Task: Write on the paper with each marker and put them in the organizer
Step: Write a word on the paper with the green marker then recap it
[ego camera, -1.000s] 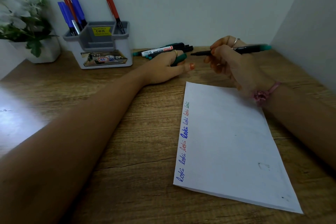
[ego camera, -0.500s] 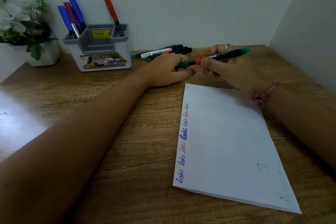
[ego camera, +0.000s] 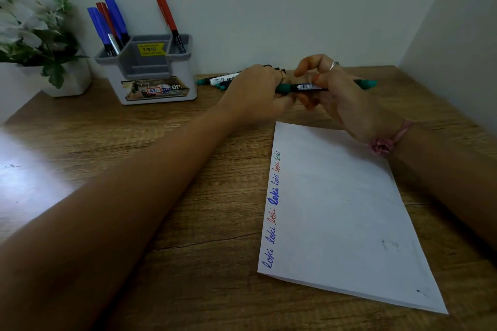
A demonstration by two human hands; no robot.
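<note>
Green-capped black marker (ego camera: pixel 309 87) – level, barcode label up – in both hands' grip

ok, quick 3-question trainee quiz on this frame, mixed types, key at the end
1. True or false: the green marker is held by both the left hand and the right hand.
2. Multiple choice: where does the lone red marker stand in the organizer? A) left compartment B) right compartment C) lying on the desk
3. Fill in: the word written repeatedly along the left edge of the paper is ____.

Key: 1 true; 2 B; 3 loki
</note>
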